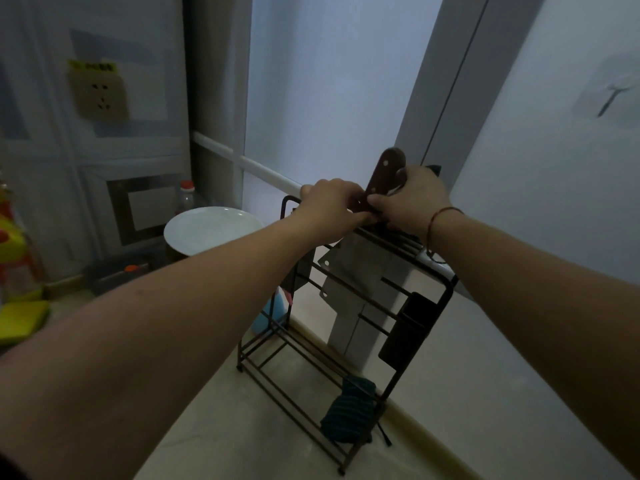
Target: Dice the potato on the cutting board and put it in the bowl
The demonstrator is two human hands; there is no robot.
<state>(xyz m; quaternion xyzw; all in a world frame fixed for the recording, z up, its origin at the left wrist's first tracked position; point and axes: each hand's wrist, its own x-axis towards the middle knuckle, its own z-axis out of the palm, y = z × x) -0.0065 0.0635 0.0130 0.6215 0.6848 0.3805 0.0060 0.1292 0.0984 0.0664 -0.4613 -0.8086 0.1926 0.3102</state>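
A cleaver stands blade-down in a black wire rack (349, 441) on the counter, its brown wooden handle (387, 171) sticking up and its steel blade (353, 268) showing through the bars. My right hand (412, 199) grips the handle near its lower end. At the rack's top rail my left hand (329, 206) has its fingers curled, touching the base of the handle. No potato, cutting board or bowl is in view.
A white plate (211, 230) lies on a pot left of the rack, with a red-capped bottle (187, 195) behind it. A dark cloth (349, 414) sits low in the rack. Yellow items (20, 317) lie at the left edge. Walls close in behind and right.
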